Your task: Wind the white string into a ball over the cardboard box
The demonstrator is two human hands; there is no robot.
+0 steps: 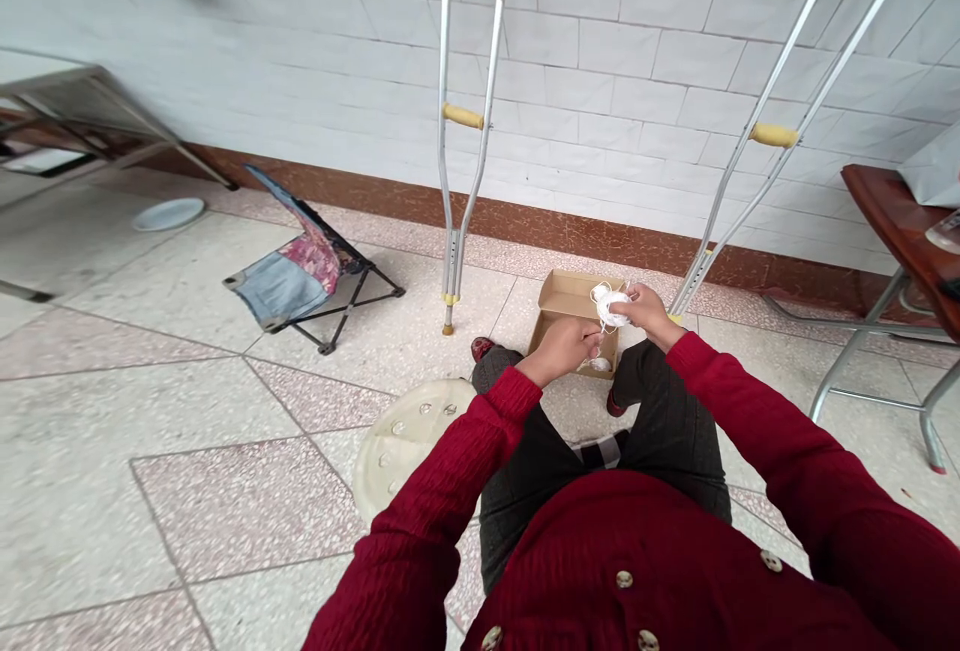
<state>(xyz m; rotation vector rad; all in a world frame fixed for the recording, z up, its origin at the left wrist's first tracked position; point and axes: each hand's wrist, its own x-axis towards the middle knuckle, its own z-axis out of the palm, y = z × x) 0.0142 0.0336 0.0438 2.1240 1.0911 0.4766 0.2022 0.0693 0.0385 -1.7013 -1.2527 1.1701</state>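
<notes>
A small bundle of white yarn (611, 305) is gripped in my right hand (651, 313), with loose loops sticking out around it. Close beside it on the left, my left hand (566, 348) is closed, its fingertips pinching a white strand that runs toward the bundle. Below both hands an open cardboard box (574, 293) rests on the floor between my feet, its lid folded back. Some more white material (598, 364) lies inside the box, partly covered by my left hand.
A crutch (463, 116) leans on the wall ahead, and another crutch (774, 135) leans farther right. A folding chair (300, 276) stands to the left. Near my left leg is a round pale stool (397, 441). A brown table (885, 206) stands at the right.
</notes>
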